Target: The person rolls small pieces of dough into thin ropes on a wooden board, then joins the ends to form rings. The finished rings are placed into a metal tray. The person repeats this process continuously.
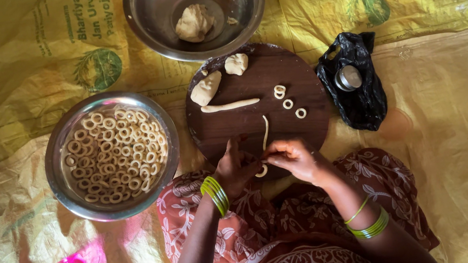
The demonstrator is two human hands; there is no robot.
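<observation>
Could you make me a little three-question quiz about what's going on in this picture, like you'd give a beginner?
1. True or false: the round wooden board holds three finished dough rings.
2. Which container holds the heap of rings? A) steel plate B) steel bowl C) black bag
3. What are the left hand and right hand pinching between them?

Key
1. True
2. A
3. A thin dough strip, curled at its near end.

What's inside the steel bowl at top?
The steel bowl holds one dough lump and a small scrap. Whatever lies beneath the lump is covered.
</observation>
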